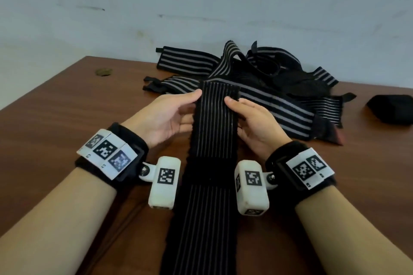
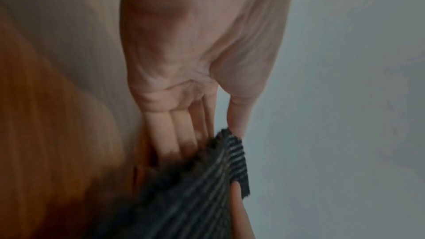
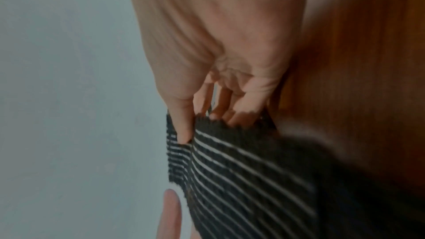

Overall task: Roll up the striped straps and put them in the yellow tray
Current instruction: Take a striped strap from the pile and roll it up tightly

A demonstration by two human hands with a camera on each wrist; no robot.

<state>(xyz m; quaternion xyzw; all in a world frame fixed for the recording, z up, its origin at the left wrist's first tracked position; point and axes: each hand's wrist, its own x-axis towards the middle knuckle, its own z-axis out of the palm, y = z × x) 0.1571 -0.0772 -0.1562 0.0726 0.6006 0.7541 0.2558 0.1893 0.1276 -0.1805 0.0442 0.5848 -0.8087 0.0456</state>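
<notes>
Between the two hands, one long striped strap (image 1: 214, 131) runs from its far end, raised off the brown wooden table (image 1: 55, 118), down toward the bottom of the head view. It is black with thin pale lines along its length and one plain black band across it. The left hand (image 1: 165, 118) pinches the strap's left edge near the far end, thumb on top and fingers underneath; the left wrist view shows that thumb (image 2: 239, 115) against the fabric edge. The right hand (image 1: 252, 123) pinches the right edge the same way, and the right wrist view shows its thumb (image 3: 184, 124) pressed into a fold at the strap's end. Both wrist views are blurred.

Behind the held strap lies a heap of more striped straps (image 1: 257, 78), overlapping and tangled; at least three can be made out, but an exact count cannot be told. Apart from the heap, one dark bundle (image 1: 391, 108) rests at the right edge of the table; whether it is a rolled strap is unclear. One small brownish spot (image 1: 104, 71) marks the table's far left.
</notes>
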